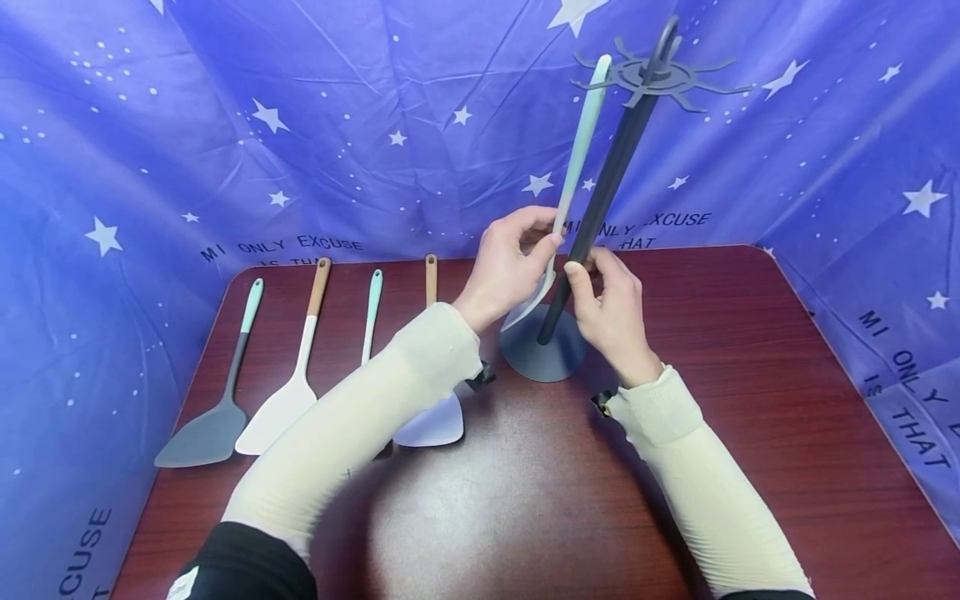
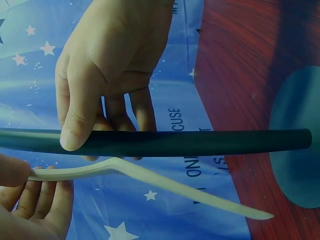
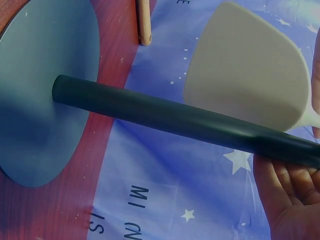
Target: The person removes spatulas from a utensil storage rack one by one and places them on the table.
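Note:
My left hand (image 1: 513, 258) pinches a white spatula (image 1: 581, 154) with a mint-green handle near the bottom of that handle. It is held handle up, its tip overlapping a hook of the dark grey utensil rack's hook ring (image 1: 656, 77) in the head view. In the right wrist view the broad white blade (image 3: 245, 65) hangs beside the pole. My right hand (image 1: 615, 304) grips the rack's dark pole (image 1: 600, 200) low down, thumb across it in the left wrist view. The pole rises from a round base (image 1: 543, 367) on the table.
Left on the dark red table (image 1: 735, 350) lie a grey spatula with a mint handle (image 1: 206, 429), a white spatula with a wooden handle (image 1: 281, 412), a mint-handled utensil (image 1: 372, 304) partly behind my left sleeve, and another wooden-handled utensil (image 1: 431, 283). A blue starry curtain (image 1: 420, 100) stands behind.

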Motion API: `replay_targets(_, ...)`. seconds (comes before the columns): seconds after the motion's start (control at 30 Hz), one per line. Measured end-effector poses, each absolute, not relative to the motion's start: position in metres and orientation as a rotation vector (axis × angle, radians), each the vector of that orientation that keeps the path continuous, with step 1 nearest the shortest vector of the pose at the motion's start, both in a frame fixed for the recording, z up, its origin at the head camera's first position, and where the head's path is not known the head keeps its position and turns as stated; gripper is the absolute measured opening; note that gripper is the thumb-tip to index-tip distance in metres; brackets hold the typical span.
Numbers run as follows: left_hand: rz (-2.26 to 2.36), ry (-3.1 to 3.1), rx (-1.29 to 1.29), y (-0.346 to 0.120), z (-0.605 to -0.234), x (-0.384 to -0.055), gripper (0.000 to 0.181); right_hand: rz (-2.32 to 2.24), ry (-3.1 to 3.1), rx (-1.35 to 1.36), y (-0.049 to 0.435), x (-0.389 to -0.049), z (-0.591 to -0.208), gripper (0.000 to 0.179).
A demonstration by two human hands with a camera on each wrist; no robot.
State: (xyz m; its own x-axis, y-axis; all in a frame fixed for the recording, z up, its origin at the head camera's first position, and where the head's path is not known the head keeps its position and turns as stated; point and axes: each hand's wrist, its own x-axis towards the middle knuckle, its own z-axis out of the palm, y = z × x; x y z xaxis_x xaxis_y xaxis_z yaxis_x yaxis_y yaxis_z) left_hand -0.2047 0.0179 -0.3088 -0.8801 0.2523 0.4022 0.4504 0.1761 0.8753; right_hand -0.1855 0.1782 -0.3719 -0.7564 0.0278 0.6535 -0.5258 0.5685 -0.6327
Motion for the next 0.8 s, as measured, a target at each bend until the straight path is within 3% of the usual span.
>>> replay_targets(0.8,-1.86,-2.212,-0.667,0.0121,-0.3078,-0.1995,0.017,1.163,-2.184,0.386,0.178,-0.1861,-0.3724,0.026)
